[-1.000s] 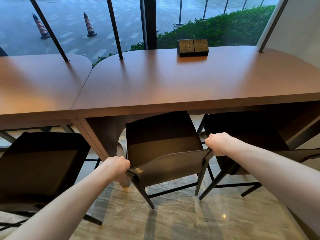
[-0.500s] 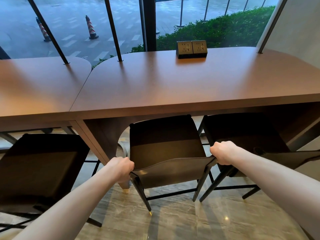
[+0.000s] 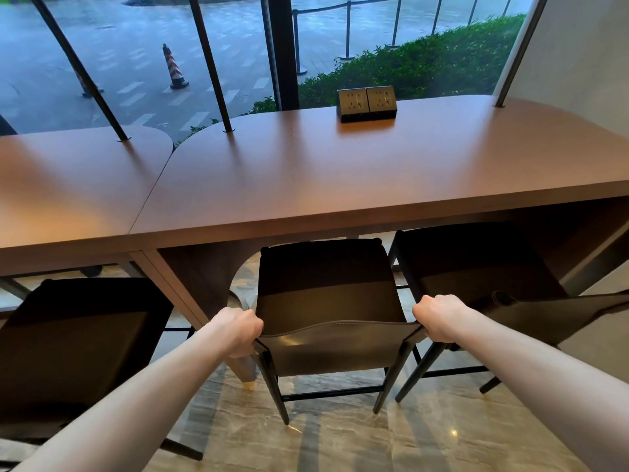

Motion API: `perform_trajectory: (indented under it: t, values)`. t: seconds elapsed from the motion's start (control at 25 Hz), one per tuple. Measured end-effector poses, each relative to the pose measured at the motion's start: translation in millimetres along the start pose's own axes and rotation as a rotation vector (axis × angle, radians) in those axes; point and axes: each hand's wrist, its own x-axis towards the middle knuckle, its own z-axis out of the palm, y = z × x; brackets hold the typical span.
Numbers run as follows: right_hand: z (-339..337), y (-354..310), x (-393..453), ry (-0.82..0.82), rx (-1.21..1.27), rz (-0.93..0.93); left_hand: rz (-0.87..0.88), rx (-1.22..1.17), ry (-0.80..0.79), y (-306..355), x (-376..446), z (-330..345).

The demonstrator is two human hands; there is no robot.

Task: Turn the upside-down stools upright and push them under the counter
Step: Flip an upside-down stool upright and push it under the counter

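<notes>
A dark stool [image 3: 326,301] with a low curved backrest stands upright on its legs, its seat partly beneath the brown counter [image 3: 340,178]. My left hand [image 3: 240,332] grips the left end of the backrest. At the right end, my right hand [image 3: 439,321] grips the same backrest. Another upright dark stool [image 3: 476,267] stands to its right, seat under the counter. A third dark stool [image 3: 78,335] stands at the left under the neighbouring counter section [image 3: 68,185].
A black double socket box [image 3: 367,103] sits near the counter's back edge. Slanted black rods [image 3: 211,63] rise from the counter before the window. A counter leg [image 3: 190,301] stands between the left and middle stools. A white wall [image 3: 595,63] is at right. The floor [image 3: 340,444] is glossy stone.
The view has pulled back and downward, so stool and hands sit lower in frame. Both hands keep their grip on the backrest. The stool's place under the counter looks much the same.
</notes>
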Motion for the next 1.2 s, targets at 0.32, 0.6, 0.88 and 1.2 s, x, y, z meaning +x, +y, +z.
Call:
perform_trajectory:
  t: [0.32,0.6,0.88,1.2]
  values:
    - [-1.4,-4.6,3.3,-0.011,0.019,0.019,-0.013,0.057,-0.018,-4.7,1.1,-2.6]
    - [8.6,-12.7,-2.9,-0.016,0.054,0.008,-0.006,0.09,-0.017,-0.6,-2.0,3.7]
    - [6.1,-15.1,-7.1,-0.034,0.062,0.03,-0.002,0.113,-0.006,2.3,-5.1,0.6]
    - [2.8,-20.0,-4.1,-0.052,0.077,0.027,-0.028,0.105,-0.01,-1.1,-5.3,5.7]
